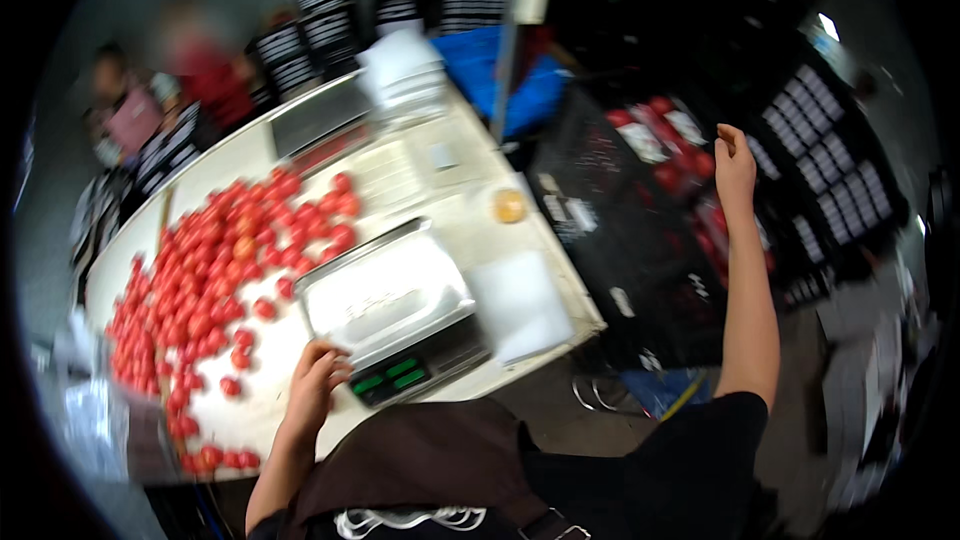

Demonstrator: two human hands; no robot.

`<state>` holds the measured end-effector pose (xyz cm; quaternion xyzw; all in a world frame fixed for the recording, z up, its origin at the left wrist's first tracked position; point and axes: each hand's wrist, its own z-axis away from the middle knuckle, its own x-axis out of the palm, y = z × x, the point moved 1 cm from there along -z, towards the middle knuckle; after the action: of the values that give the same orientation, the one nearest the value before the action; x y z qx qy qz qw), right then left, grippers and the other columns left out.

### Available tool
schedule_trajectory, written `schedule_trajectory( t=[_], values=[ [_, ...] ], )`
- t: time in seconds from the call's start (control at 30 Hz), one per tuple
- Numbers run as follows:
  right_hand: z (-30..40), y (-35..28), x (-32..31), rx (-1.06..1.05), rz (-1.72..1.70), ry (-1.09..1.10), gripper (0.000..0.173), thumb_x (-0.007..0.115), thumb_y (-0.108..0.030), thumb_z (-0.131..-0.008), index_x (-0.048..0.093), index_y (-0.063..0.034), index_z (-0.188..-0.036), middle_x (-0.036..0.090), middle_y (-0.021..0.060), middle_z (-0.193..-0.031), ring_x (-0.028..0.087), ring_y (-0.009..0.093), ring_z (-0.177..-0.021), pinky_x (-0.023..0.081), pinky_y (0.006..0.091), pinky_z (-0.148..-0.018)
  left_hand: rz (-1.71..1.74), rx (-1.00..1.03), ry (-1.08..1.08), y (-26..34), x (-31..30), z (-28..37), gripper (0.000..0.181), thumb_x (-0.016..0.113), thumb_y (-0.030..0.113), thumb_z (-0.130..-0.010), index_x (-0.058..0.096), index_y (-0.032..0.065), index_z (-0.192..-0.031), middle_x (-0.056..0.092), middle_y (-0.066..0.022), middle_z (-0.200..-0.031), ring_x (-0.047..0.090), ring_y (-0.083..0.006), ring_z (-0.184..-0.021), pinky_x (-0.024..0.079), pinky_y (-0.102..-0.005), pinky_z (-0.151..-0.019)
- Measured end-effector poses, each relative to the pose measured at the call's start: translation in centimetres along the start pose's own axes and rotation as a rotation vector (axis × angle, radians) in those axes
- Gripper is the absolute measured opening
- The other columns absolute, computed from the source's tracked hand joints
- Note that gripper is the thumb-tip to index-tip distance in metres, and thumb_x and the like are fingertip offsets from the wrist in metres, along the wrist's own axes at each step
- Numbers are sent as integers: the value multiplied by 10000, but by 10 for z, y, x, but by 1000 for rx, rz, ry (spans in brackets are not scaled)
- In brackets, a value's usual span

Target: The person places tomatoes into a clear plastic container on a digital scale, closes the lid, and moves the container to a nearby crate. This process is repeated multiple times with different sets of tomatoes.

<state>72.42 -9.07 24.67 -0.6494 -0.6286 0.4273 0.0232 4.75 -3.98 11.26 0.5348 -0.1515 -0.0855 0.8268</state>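
My left hand [319,375], fingers loosely curled, is by the near left corner of a digital scale with a steel tray [386,289]. Blur hides whether it touches the scale. Nothing lies on the tray, and the green display [391,381] is lit. To the left, a large heap of red tomatoes [214,270] spreads over the white table. My right hand [735,165] reaches far out over black crates, its fingers bent and nothing visible in them. Beside it, packed tomatoes [667,142] lie in a crate, some under white labels.
A stack of white foam sheets [521,307] lies right of the scale, near a roll of yellowish tape [509,205]. At the back are a second scale [322,124] and white packaging [405,75]. A metal post [506,75] rises by the table's edge. People [210,82] stand across the table.
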Motion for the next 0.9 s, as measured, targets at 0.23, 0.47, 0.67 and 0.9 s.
schedule_trajectory(
  t=[0.23,0.47,0.67,0.9],
  values=[
    [93,-144,270,-114,-378,-941,279,621,-211,-919,664,-3,-1099,706,183,-988,678,272,-921,511,347,-805,-68,-66,162,-15,-35,21,178,525,212,-984,540,70,-1091,615,-66,-1080,615,-152,-956,481,-281,-827],
    [179,-135,466,-498,-24,-1068,490,643,-245,-886,535,-64,-1328,647,202,-1181,599,384,-1093,477,436,-967,29,-95,604,-54,-96,99,146,538,201,-979,545,79,-1058,629,-64,-1034,632,-152,-915,503,-286,-784],
    [204,-154,533,-714,290,-1213,360,601,-127,-872,616,-161,-1230,651,153,-1157,587,324,-1108,379,540,-1047,134,-172,813,-86,-107,137,115,531,185,-983,538,81,-1033,642,-79,-1001,643,-147,-838,512,-256,-732],
    [173,-213,471,-859,-96,-596,189,531,-24,-844,649,-132,-945,568,93,-846,573,305,-917,329,571,-1067,85,-141,745,-80,-94,103,133,544,174,-975,536,63,-1048,649,-85,-998,637,-156,-873,509,-275,-752]
  ],
)
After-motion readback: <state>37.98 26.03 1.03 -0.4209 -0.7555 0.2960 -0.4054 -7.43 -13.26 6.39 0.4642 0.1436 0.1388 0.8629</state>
